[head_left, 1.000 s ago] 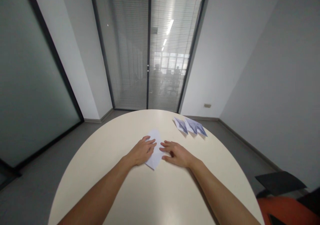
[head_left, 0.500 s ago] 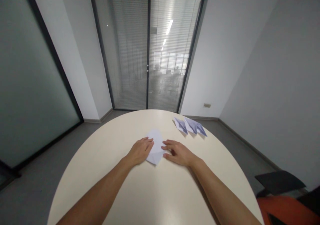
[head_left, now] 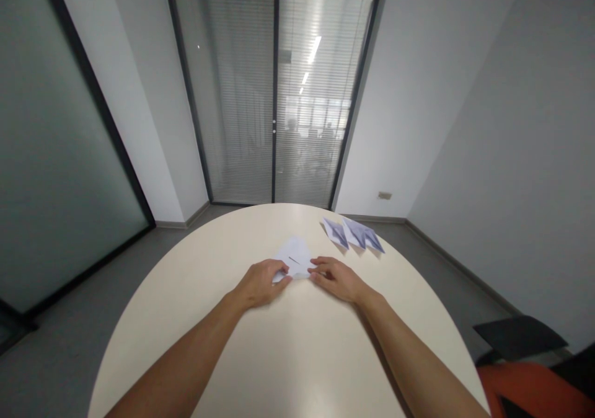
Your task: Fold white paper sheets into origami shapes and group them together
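A sheet of white folded paper (head_left: 294,253) lies on the round table in front of me, with a short dark slit-like line near its middle. My left hand (head_left: 264,281) has the paper's lower left side between thumb and fingers. At the right corner, my right hand (head_left: 337,277) pinches the paper's edge with thumb and fingertips. The fingers cover both lower corners. Farther back on the right, three folded paper pieces (head_left: 354,233) lie in an overlapping row, apart from my hands.
The pale round table (head_left: 297,356) reaches toward a glass door with blinds (head_left: 274,95). An orange and black chair (head_left: 534,387) stands at the lower right. Walls rise on both sides, with a socket (head_left: 385,195) low on the right.
The paper's near pointed end no longer shows; its near edge now runs across between my hands, and a dark line shows on it. Both hands have shifted slightly and closed at its sides.
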A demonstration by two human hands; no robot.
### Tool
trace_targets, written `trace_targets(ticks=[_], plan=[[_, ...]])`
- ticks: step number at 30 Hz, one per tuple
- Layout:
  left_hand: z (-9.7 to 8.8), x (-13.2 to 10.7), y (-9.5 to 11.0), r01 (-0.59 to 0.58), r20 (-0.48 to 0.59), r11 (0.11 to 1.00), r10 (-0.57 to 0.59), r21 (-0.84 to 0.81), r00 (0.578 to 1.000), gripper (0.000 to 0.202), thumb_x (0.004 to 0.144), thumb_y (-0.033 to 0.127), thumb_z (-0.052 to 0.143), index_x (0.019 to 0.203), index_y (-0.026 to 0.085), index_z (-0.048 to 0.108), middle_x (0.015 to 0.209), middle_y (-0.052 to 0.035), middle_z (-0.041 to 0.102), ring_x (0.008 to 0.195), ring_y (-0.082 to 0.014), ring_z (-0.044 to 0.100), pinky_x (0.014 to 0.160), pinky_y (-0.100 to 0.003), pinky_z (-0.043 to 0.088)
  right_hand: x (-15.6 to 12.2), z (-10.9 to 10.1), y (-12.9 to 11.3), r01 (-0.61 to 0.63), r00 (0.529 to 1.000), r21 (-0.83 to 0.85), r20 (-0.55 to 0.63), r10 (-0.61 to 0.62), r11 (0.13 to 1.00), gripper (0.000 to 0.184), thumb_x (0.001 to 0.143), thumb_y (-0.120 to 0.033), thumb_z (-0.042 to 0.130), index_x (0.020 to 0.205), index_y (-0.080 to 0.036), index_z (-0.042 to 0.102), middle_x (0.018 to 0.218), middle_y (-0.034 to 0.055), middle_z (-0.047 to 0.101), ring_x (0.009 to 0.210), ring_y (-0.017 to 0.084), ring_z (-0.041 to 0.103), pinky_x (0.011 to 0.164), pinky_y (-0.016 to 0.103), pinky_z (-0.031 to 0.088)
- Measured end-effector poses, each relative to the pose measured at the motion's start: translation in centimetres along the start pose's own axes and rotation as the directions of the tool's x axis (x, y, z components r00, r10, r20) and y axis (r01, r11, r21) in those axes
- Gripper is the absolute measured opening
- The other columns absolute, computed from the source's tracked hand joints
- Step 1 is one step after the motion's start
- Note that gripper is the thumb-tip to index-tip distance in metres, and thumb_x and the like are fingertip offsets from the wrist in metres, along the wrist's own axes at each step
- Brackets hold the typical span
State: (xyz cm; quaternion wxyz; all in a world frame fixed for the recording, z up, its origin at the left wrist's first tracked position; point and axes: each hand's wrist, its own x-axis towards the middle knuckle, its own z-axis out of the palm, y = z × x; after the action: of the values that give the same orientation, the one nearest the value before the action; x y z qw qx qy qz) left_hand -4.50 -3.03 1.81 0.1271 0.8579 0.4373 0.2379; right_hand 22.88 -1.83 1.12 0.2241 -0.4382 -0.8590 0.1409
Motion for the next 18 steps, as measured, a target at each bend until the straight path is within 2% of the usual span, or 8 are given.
trace_targets(ticks=[5,9,12,14,16,18], plan=[[0.6,0.3,-0.2,-0.015,-0.018,0.999,0.016,0.05,1.0,0.028,0.098,0.032,0.044,0.093,0.02,0.068,0.093,-0.0053,0.072,0.09,-0.0206,0.065,0.082,-0.03,0.048,0.3,0.3,0.0,-0.045,0.998,0.067,-0.033,0.048,0.997,0.041,0.096,-0.05,0.049,0.09,-0.022,0.079,0.124,0.0109,0.069,0.109,0.027,0.065,0.09,0.038,0.052],[1.4,0.5,-0.8,0.007,-0.061,0.998,-0.004,0.059,0.998,0.026,0.098,0.03,0.045,0.093,0.019,0.067,0.096,-0.0067,0.071,0.094,-0.0218,0.065,0.085,-0.032,0.048,0.6,0.6,-0.1,-0.058,0.996,0.05,-0.072,0.061,0.997,0.032,0.094,-0.042,0.055,0.084,-0.02,0.076,0.117,0.0107,0.07,0.099,0.025,0.066,0.085,0.036,0.051],[1.9,0.6,-1.3,0.042,-0.082,0.998,-0.038,0.044,0.996,0.024,0.095,0.029,0.05,0.109,0.018,0.066,0.107,-0.0085,0.071,0.101,-0.0227,0.064,0.091,-0.035,0.049,0.7,0.9,-0.3,-0.034,0.994,0.031,-0.101,0.037,0.999,0.022,0.092,-0.035,0.058,0.088,-0.02,0.074,0.106,0.0098,0.071,0.097,0.024,0.065,0.086,0.035,0.05],[2.2,0.6,-1.5,0.041,-0.099,0.999,-0.038,0.024,0.994,0.035,0.092,0.025,0.055,0.126,0.019,0.059,0.121,-0.0092,0.068,0.11,-0.0228,0.062,0.098,-0.036,0.048,0.6,1.0,-0.3,-0.021,0.992,0.026,-0.122,0.024,0.999,0.018,0.09,-0.031,0.061,0.098,-0.02,0.073,0.103,0.0086,0.071,0.097,0.024,0.064,0.089,0.037,0.049],[2.3,0.5,-1.7,-0.001,-0.106,1.0,0.003,0.017,0.994,0.047,0.09,0.021,0.057,0.137,0.021,0.053,0.133,-0.008,0.062,0.119,-0.0222,0.058,0.105,-0.037,0.045,0.6,1.2,-0.2,-0.004,0.991,0.015,-0.131,0.006,1.0,0.027,0.089,-0.029,0.062,0.114,-0.021,0.07,0.106,0.009,0.07,0.1,0.024,0.063,0.092,0.038,0.049],[2.3,0.5,-1.7,-0.042,-0.099,0.999,0.045,0.029,0.994,0.048,0.09,0.019,0.056,0.138,0.024,0.054,0.138,-0.0059,0.06,0.124,-0.0217,0.055,0.109,-0.037,0.043,0.5,1.3,-0.2,0.041,0.992,-0.008,-0.118,-0.042,0.999,0.033,0.091,-0.027,0.059,0.123,-0.022,0.068,0.112,0.0105,0.069,0.105,0.024,0.063,0.095,0.04,0.049]])
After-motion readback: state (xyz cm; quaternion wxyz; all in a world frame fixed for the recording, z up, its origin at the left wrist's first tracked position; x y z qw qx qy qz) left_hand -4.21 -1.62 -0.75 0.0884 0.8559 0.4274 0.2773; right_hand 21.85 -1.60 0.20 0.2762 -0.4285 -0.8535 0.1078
